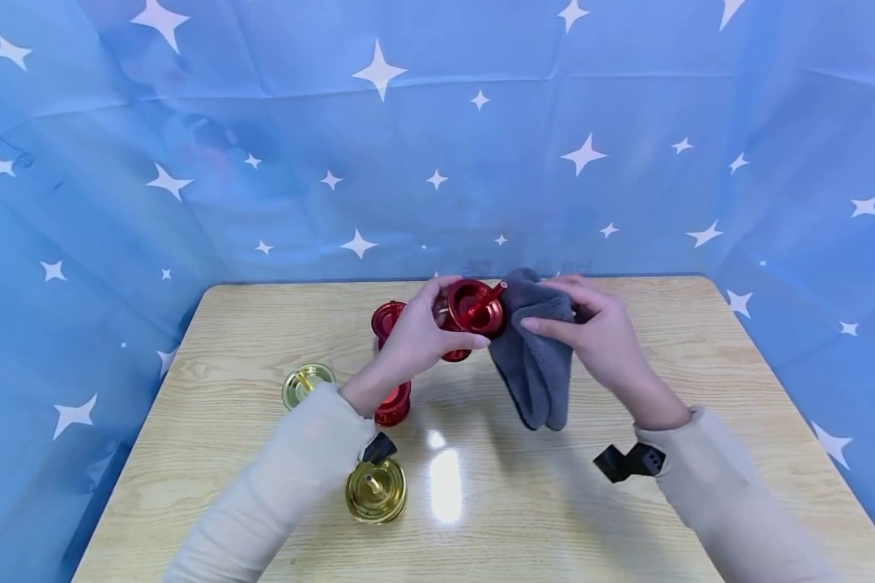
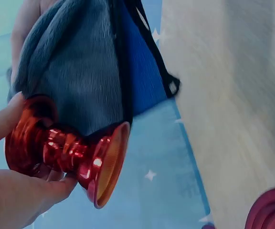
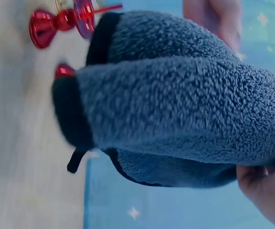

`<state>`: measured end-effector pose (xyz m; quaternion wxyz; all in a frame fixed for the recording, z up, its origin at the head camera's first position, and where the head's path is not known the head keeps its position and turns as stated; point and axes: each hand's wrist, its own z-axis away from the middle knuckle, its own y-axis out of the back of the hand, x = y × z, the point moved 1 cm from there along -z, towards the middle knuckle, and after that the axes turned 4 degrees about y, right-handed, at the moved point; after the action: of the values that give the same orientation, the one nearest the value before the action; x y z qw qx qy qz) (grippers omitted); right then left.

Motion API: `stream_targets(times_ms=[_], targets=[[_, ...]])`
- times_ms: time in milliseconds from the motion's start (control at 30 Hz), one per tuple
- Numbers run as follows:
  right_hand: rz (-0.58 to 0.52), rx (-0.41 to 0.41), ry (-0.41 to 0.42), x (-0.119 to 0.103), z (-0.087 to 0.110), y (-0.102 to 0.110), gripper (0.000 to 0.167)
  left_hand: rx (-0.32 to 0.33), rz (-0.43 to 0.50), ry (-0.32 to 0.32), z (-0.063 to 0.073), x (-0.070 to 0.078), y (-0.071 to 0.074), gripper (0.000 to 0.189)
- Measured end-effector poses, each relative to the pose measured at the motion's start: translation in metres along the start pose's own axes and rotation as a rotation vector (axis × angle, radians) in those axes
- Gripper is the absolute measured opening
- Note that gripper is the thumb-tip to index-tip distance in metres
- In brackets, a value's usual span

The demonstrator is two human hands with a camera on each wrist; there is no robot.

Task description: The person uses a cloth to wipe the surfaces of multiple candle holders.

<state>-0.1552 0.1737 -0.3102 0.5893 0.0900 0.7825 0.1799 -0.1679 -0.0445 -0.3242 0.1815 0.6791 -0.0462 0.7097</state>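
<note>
My left hand [image 1: 419, 332] grips a shiny red metal candle holder [image 1: 472, 308], tilted and raised above the table, a thin spike rising from its dish. In the left wrist view, thumb and fingers hold one end of this candle holder [image 2: 66, 150], and its flared base points away. A grey plush cloth [image 1: 535, 356] with dark edging hangs from my right hand [image 1: 601, 336], pinched between thumb and fingers. The cloth [image 2: 80, 67] lies against or right behind the candle holder; contact is hard to tell. In the right wrist view the cloth [image 3: 175, 105] hides most of the candle holder.
Two more red candle holders, one at the back [image 1: 387, 317] and one nearer [image 1: 394, 406], stand partly behind my left arm. A gold candle holder [image 1: 376, 491] is closer to me, with a pale gold one [image 1: 307, 382] farther left. A starry blue curtain [image 1: 437, 146] surrounds the wooden table [image 1: 700, 364].
</note>
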Motion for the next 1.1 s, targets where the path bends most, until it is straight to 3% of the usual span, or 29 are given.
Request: stream_targets(times_ms=[233, 467, 633, 933, 1100], targets=[[0.048, -0.006, 0.078, 0.008, 0.011, -0.023, 0.040, 0.010, 0.000, -0.011, 0.004, -0.002, -0.010, 0.077], [-0.055, -0.198, 0.148, 0.010, 0.016, -0.020, 0.047, 0.022, 0.046, 0.021, 0.006, -0.005, -0.005, 0.074], [-0.012, -0.198, 0.232, 0.013, 0.014, -0.020, 0.039, -0.007, -0.020, 0.018, 0.008, -0.004, -0.003, 0.073], [0.157, -0.240, 0.362, 0.018, 0.007, -0.020, 0.026, -0.178, -0.228, -0.029, 0.011, -0.005, 0.002, 0.070], [0.216, -0.261, 0.461, 0.018, -0.002, -0.016, 0.033, -0.293, -0.178, 0.019, 0.010, -0.003, 0.003, 0.070]])
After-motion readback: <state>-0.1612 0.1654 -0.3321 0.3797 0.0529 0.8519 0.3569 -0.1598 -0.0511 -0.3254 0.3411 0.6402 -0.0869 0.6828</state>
